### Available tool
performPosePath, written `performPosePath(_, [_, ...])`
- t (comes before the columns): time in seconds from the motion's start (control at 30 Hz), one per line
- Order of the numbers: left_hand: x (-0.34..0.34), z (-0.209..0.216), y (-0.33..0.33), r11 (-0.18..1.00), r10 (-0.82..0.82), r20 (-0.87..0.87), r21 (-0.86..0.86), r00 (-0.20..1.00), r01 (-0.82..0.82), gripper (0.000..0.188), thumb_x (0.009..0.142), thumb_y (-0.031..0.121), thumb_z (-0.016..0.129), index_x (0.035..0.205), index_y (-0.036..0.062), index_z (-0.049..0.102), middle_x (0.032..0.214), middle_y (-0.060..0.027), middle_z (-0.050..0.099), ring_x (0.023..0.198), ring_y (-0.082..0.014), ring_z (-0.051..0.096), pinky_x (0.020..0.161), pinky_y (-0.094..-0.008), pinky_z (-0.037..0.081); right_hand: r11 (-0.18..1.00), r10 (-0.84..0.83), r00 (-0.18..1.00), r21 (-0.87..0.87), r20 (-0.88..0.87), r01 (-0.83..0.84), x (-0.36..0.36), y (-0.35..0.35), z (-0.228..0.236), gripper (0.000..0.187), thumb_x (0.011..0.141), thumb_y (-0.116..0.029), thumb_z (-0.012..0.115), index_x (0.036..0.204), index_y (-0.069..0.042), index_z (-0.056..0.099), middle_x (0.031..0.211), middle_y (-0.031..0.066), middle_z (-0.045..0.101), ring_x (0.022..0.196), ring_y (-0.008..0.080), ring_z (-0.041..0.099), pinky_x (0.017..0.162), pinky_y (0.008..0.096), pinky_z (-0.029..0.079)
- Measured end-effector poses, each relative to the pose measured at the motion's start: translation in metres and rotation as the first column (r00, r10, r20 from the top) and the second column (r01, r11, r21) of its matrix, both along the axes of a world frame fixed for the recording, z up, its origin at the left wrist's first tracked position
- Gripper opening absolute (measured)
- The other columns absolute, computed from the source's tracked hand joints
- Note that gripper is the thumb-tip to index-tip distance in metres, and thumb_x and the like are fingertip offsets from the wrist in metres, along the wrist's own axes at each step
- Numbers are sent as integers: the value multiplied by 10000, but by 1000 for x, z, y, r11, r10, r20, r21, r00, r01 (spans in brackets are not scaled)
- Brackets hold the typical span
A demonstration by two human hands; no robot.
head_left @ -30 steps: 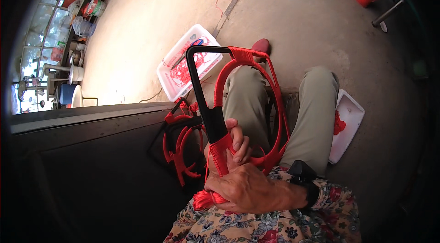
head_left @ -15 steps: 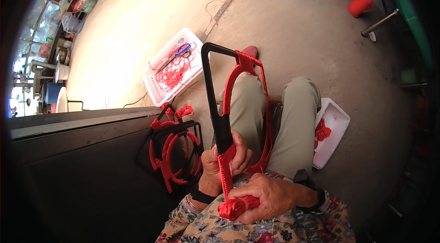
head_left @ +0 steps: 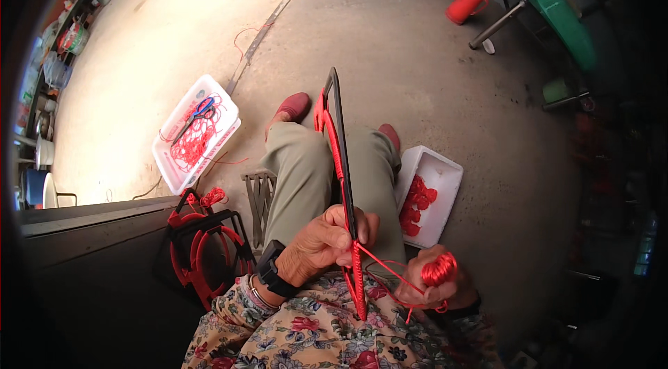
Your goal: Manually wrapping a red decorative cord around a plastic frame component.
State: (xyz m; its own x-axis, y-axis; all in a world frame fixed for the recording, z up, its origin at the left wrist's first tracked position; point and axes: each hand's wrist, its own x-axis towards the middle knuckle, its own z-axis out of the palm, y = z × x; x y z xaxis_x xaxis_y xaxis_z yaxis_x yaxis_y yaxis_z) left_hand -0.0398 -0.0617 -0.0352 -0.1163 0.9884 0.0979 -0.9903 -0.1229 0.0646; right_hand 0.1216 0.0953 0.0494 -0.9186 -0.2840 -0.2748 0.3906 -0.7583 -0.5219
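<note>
One black frame with red cord wrapping stands close to upright in the middle of the frame, seen nearly edge-on, so that it reads as a long, narrow shape leaning a little left at the top. Its upper stretch shows a smooth, dark bar with a rounded tip, and red wrapping runs alongside it on the left. Below the fingers the lower end is covered in red, with close, ridged turns along the edge, down to a tip in front of the flowered shirt.

The left hand pinches the frame at lower centre, thumb on the near side. The right hand, at lower right of centre, is closed around a shiny red cord bundle, and a taut red strand joins it to the frame by the left fingers.

At left, a white tray holds tangled red cord and blue-handled scissors; right of centre, another white tray holds red clumps. More red-wrapped frames sit at lower left.
</note>
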Motion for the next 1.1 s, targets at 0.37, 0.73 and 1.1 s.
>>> performPosePath(0.37, [16, 6, 20, 969, -135, -192, -231, 972, 89, 196, 731, 112, 740, 829, -36, 657, 686, -41, 476, 460, -97, 410, 418, -225, 328, 623, 223, 948, 781, -228, 41, 37, 16, 6, 154, 769, -103, 710, 835, 7, 623, 634, 105, 590, 516, 221, 556, 525, 296, 425])
performPosePath(0.73, [14, 27, 34, 938, -69, -254, -345, 965, -23, 362, 823, 211, 709, 1056, -23, 558, 846, -62, 621, 574, -124, 620, 544, -235, 529, 155, -299, 953, 982, -55, 105, 11, 95, 19, 401, 826, -249, 708, 1100, -14, 532, 857, 55, 640, 764, 116, 585, 689, 282, 489])
performPosePath(1.1, [20, 31, 33, 871, 104, -298, -433, 949, -232, 335, 940, 230, 587, 1149, -23, 518, 852, -47, 602, 646, -114, 608, 515, -240, 508, 243, -385, 891, 905, -240, 349, -39, 79, -5, 287, 871, -186, 634, 1064, -23, 499, 847, 20, 569, 754, 81, 527, 701, 258, 462])
